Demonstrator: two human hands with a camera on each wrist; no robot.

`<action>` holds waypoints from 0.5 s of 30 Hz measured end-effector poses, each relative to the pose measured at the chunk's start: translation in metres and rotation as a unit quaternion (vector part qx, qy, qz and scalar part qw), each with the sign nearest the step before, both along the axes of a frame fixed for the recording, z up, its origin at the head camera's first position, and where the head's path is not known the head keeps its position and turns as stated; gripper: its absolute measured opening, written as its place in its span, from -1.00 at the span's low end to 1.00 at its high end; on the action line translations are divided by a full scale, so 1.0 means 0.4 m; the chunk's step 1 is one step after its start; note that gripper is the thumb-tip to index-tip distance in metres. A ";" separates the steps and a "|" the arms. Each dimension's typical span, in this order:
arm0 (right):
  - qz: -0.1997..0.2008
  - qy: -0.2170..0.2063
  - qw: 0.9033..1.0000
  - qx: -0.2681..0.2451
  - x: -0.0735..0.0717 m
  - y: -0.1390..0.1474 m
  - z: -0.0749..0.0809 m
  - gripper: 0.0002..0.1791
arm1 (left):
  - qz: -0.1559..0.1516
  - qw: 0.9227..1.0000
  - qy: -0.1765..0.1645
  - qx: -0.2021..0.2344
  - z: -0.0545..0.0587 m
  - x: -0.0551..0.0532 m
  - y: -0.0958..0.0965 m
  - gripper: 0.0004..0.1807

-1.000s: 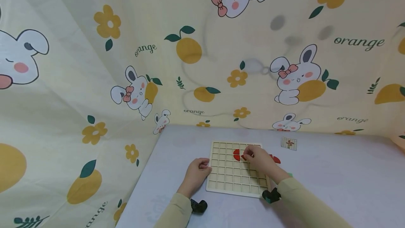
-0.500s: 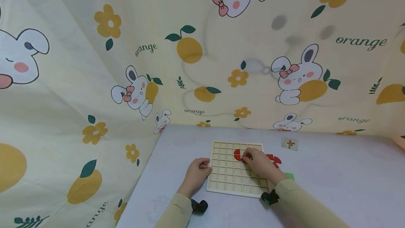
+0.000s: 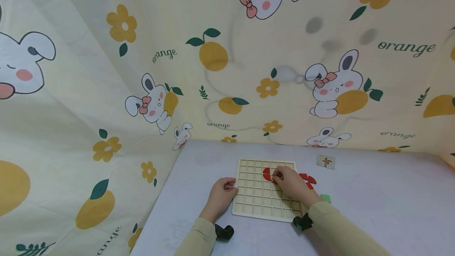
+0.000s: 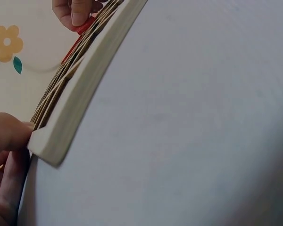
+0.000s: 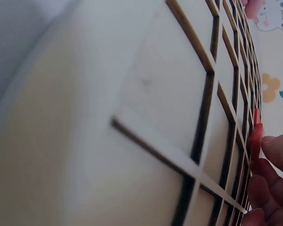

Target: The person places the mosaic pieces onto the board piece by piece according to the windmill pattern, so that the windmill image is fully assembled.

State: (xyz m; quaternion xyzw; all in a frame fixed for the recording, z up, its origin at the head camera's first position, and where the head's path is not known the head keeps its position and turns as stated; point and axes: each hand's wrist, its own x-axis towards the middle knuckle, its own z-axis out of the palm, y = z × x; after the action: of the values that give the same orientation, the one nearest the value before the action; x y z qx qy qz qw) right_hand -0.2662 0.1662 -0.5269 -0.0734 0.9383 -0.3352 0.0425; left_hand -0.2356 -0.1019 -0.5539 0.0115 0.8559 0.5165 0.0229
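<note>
A pale wooden board [image 3: 250,204] divided into small square cells lies on the table. My left hand [image 3: 220,196] holds its left edge; in the left wrist view the thumb [image 4: 9,134] lies against the board's corner. Over the upper middle cells, my right hand [image 3: 290,181] pinches a small red piece [image 5: 256,141] between thumb and fingers. Its shape is mostly hidden by the fingertips. Directly left of those fingertips, red rounded pieces [image 3: 266,174] sit in the cells, together forming about a half circle.
Several loose red quarter-round pieces [image 3: 307,180] lie right of the board, with a green piece [image 3: 325,198] nearer the right sleeve. A small pattern card [image 3: 326,161] lies at the back right. A printed curtain [image 3: 227,50] bounds the table behind and at left.
My right hand has shifted slightly and lowered the red piece toward the cells beside the others. More of the loose red pieces and the green piece now show. The left hand stays put.
</note>
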 end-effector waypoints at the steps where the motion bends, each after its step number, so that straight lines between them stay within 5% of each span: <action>1: 0.000 0.001 1.000 -0.001 0.001 0.000 0.001 -0.94 | -0.002 1.000 0.004 -0.003 0.000 0.001 0.000 -0.65; 15: -0.014 -0.003 1.000 0.021 0.008 0.003 -0.003 -0.86 | -0.001 1.000 0.005 -0.005 -0.006 -0.002 -0.001 -0.64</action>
State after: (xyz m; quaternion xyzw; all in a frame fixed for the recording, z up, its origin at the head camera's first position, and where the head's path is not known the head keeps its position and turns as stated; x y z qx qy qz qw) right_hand -0.2628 0.1674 -0.5280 -0.0579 0.9460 -0.3161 0.0425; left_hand -0.2365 -0.1022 -0.5564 0.0148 0.8587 0.5120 0.0189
